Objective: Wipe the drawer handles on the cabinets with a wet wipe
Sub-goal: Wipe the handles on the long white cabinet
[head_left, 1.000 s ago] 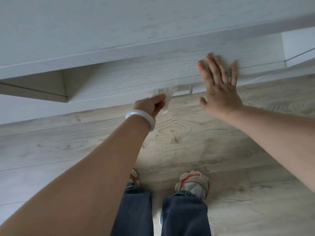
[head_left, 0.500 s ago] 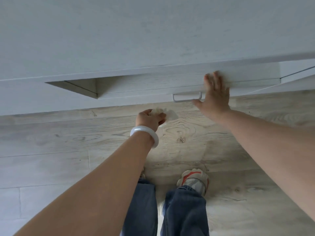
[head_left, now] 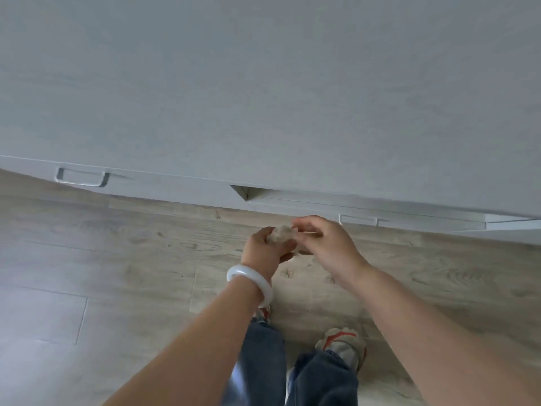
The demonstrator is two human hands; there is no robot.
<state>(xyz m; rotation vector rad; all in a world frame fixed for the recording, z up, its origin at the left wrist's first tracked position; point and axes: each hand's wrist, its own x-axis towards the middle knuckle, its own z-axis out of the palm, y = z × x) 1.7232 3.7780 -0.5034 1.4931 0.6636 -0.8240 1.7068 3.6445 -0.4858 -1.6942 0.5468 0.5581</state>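
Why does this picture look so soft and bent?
Head view: motion blur smears the wet wipe and both hands, left hand and right hand; the wide-angle lens bows the cabinet edge; soft, even light, no glare; the left handle looks sharper than the right handle.

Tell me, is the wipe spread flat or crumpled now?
Crumpled: the wipe is a small wad, gripped by the left hand while the right hand pinches its edge.

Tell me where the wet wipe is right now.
In the head view the wet wipe sits centre frame, bunched in the left hand, with the right hand touching it, just below the cabinet's right drawer handle.
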